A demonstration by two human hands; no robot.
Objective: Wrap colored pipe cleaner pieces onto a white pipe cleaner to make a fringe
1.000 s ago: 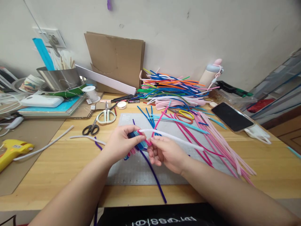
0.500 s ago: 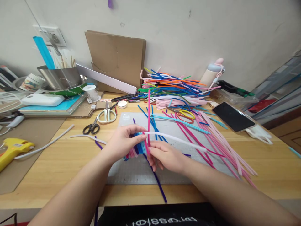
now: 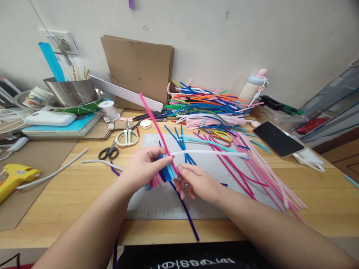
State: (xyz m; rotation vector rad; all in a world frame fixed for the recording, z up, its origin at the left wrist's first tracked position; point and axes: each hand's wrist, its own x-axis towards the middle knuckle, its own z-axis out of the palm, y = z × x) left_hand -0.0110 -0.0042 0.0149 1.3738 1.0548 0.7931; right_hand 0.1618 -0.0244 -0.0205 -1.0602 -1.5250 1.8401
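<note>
Pale wooden table [image 3: 70, 194] against a white wall, crowded with craft supplies, with a grey cutting mat [image 3: 157, 201] at its front edge, where a person works bare-handed. The left hand [image 3: 143, 168] is closed around a short bundle of blue and pink pipe cleaners [image 3: 165, 173], thumb on top and fingers wrapped beneath, holding it just above the mat. The right hand [image 3: 199, 183] meets it from the other side. Its thumb and forefinger are pinched narrow on the lower end of a hot-pink pipe cleaner [image 3: 153, 117], which rises from the bundle and tilts up and to the left. A white pipe cleaner [image 3: 210, 153] runs level from the left fingertips out to the right. A purple pipe cleaner [image 3: 187, 216] lies on the mat under the hands and reaches past the table's front edge.

Behind the mat sits a heap of coloured pipe cleaners [image 3: 204, 102], and pink stems [image 3: 263, 172] fan out across the right of the table, near a dark phone [image 3: 276, 139]. To the left lie white-handled scissors [image 3: 126, 137], black-handled scissors [image 3: 109, 152] just beside them, and a yellow glue gun [image 3: 15, 179] well apart at the edge. Cardboard [image 3: 137, 71] leans on the wall, with a steel bowl [image 3: 71, 92] to its left.
</note>
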